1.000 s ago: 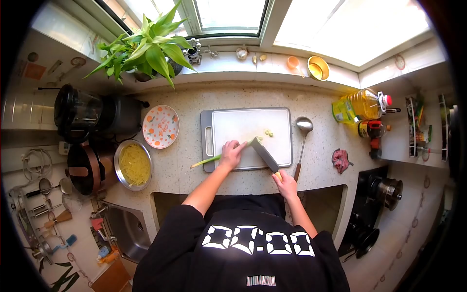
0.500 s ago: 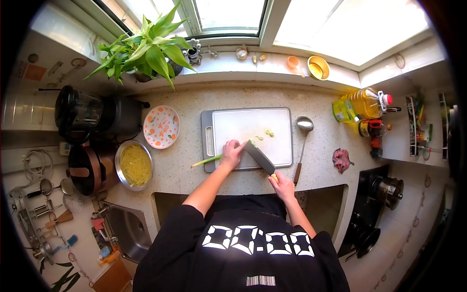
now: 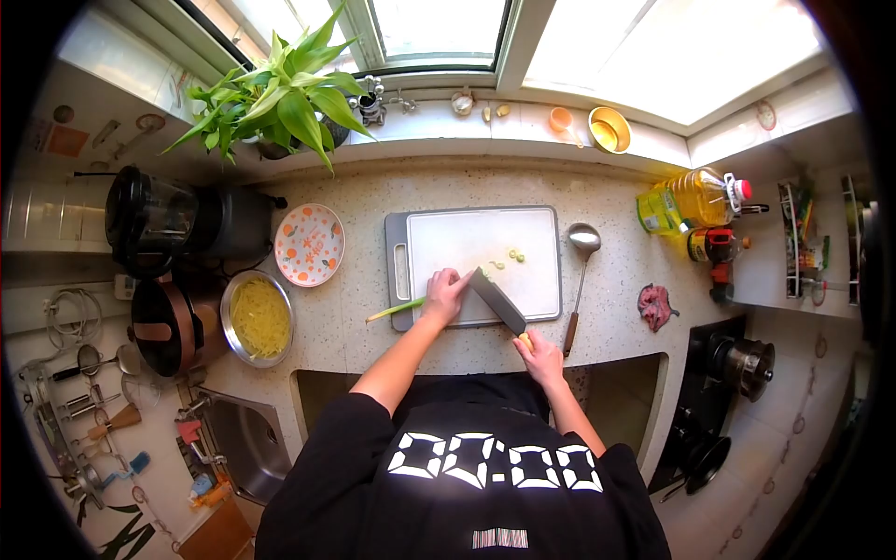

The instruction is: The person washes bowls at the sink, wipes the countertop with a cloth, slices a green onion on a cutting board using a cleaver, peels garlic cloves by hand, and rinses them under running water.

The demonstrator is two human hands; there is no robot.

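Note:
Pressed to the white cutting board (image 3: 448, 233), my left hand (image 3: 444, 297) is closed on a green onion (image 3: 396, 310), whose stalk sticks out to the left past the board's edge. My right hand (image 3: 539, 356) grips the yellowish handle of a kitchen knife (image 3: 497, 301). The dark blade slants across the board's lower part, its tip end right beside my left fingertips. Several small green onion slices (image 3: 516, 255) lie on the board beyond the blade. The onion's cut end is mostly hidden by my fingers and the blade.
Right of the board lies a ladle (image 3: 583, 245), with a piece of raw meat (image 3: 657, 308) and an oil bottle (image 3: 707, 199) farther right. On the left are a patterned plate (image 3: 309, 245) and a metal bowl (image 3: 227, 329) of yellow shreds. A sink (image 3: 247, 445) sits lower left.
My right hand and the knife handle have shifted very slightly to the left. My left hand keeps its place on the green onion.

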